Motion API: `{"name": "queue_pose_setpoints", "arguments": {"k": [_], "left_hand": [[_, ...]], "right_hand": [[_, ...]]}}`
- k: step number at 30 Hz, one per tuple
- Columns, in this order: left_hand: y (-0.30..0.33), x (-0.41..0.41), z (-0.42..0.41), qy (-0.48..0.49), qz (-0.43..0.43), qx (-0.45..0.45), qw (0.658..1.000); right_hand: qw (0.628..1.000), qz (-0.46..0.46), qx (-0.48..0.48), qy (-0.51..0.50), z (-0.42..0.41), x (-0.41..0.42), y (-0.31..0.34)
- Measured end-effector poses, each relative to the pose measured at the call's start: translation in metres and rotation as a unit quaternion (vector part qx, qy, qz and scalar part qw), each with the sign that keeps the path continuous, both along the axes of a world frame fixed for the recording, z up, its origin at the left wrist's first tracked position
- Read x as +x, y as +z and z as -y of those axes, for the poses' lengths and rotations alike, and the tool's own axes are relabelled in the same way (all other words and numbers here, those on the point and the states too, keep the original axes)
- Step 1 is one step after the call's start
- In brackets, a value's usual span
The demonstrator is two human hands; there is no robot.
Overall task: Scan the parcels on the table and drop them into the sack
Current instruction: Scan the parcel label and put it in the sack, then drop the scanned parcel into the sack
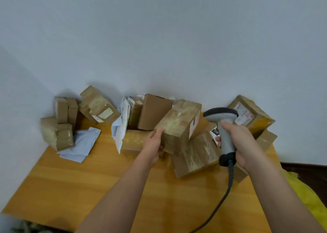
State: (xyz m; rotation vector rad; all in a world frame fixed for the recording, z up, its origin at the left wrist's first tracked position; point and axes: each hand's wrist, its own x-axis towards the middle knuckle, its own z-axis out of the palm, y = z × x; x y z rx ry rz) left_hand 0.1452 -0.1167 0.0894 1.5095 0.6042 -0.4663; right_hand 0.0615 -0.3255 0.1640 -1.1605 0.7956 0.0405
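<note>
The left hand (155, 144) grips the near lower corner of a taped cardboard parcel (178, 125), fingers curled round its edge, holding it tilted above the wooden table (88, 179). The right hand (242, 144) is wrapped round the handle of a grey barcode scanner (223, 126), whose dark head sits just right of the held parcel and faces the white label (193, 126) on that parcel's right side. The label's print is too blurred to read. A dark cable (228, 188) runs from the scanner's base back toward the person, between the two forearms.

Directly beneath and between the hands lies another tape-wrapped box (196, 155), touching the held parcel; a black-and-white label at its far right corner shows characters that look like "010", partly hidden by the scanner handle. Beyond the right hand a box with yellow tape (251, 114) leans on the wall, bearing a white shipping label with a red mark, the text too small to read. Beyond the left hand stands a plain brown box (154, 110), with a crumpled white mailer (122, 125) beside it. Further left of the left hand lie a flat white mailer (83, 144), a stack of small taped boxes (60, 123), and a tilted box (99, 105) with a pale label. A yellow sack (307, 197) shows at the table's edge, right of the right forearm.
</note>
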Motion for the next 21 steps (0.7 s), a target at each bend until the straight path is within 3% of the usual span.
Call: {"name": "queue_pose_setpoints", "arguments": {"k": [5,10,13,17,21], "left_hand": [[0.018,-0.022,-0.038,0.056,-0.074,-0.247,0.965],[0.028,-0.032,-0.06,-0.006,-0.06,-0.319,0.946],[0.035,-0.039,-0.069,-0.103,-0.054,-0.287,0.951],[0.041,-0.04,-0.086,-0.14,-0.034,-0.242,0.959],[0.05,-0.038,-0.093,-0.189,0.009,-0.112,0.975]], "right_hand": [[0.998,0.024,0.016,-0.062,-0.031,0.014,-0.003],[0.996,0.057,-0.056,-0.043,-0.063,0.019,-0.002],[0.99,0.079,-0.119,-0.002,-0.077,0.018,0.0],[0.984,0.09,-0.151,0.038,-0.083,0.017,0.001],[0.97,0.084,-0.206,0.1,-0.093,0.011,-0.003]]}}
